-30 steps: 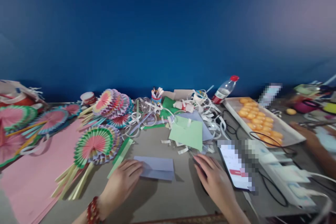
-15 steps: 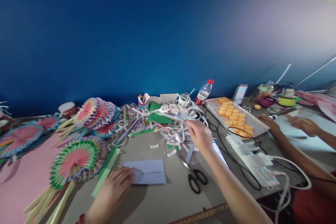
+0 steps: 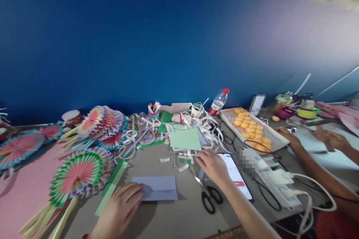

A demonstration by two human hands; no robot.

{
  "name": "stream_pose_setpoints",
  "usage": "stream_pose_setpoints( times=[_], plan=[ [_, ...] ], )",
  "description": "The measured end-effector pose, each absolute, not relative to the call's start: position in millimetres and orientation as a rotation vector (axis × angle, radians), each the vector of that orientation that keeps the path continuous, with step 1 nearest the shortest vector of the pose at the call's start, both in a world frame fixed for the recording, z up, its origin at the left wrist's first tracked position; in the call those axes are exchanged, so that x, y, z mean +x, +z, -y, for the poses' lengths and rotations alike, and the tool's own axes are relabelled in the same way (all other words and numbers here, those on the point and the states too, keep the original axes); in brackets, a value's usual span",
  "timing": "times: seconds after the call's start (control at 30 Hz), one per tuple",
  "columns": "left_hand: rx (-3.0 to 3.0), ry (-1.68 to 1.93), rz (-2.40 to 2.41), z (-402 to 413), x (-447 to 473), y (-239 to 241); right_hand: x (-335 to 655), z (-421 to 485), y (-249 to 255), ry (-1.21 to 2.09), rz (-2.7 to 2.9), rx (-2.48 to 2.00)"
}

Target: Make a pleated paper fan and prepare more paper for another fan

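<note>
My left hand [image 3: 120, 203] lies palm down with its fingers flat over the left end of a folded lavender paper [image 3: 159, 188], which has a crease along its length. In my right hand [image 3: 212, 166] is a corner of a light green sheet of paper [image 3: 185, 137], pinched above a heap of curled paper strips [image 3: 146, 134]. A pair of black-handled scissors [image 3: 209, 196] lies on the table just below my right hand, blades pointing away. Green paper strips [image 3: 113, 183] lie beside my left hand.
Pleated paper fans [image 3: 80, 173] cover pink paper at the left. A phone [image 3: 237, 175] and a white power strip [image 3: 269, 177] with cables are on the right, near a tray [image 3: 224, 117] of orange balls. A bottle [image 3: 218, 101] stands behind. Another person's hands [image 3: 331, 138] work farther right.
My right hand has drawn back toward me from the strip heap, bringing the light green sheet into view. The phone now shows more fully. My left hand stays on the lavender paper.
</note>
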State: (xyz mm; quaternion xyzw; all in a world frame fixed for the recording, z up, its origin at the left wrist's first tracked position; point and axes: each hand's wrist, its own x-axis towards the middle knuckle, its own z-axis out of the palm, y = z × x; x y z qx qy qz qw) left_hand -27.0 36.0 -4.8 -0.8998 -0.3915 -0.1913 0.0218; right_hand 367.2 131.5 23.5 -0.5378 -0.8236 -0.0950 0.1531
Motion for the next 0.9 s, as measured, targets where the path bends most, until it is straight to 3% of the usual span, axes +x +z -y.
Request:
stream_pose_setpoints(
  times=[0.33,0.7,0.9],
  plan=[
    [-2.889,-0.689,1.241,-34,-20,13,380,-134,16,-0.231,2.505,-1.509],
    [-2.946,-0.476,1.328,-28,-5,33,392,-132,86,-0.338,2.540,-1.614],
    [-3.004,-0.291,1.384,-31,-7,44,414,-105,91,0.154,2.625,-1.626]
  ],
)
